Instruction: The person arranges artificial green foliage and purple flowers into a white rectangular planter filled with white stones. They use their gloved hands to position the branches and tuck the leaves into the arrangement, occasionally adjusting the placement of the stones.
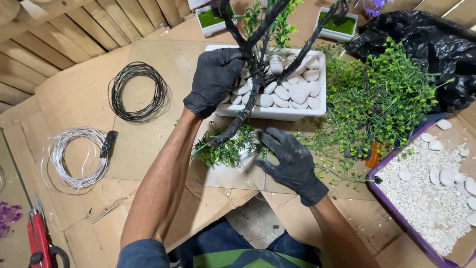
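Cardboard-covered floor: two wire coils, three white planters, two gloved hands.

A crumpled black plastic bag lies at the upper right.

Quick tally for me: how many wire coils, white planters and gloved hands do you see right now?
Wire coils: 2, black coil and silver coil
White planters: 3, pebble planter, left moss planter, right moss planter
Gloved hands: 2, left hand, right hand
Total: 7
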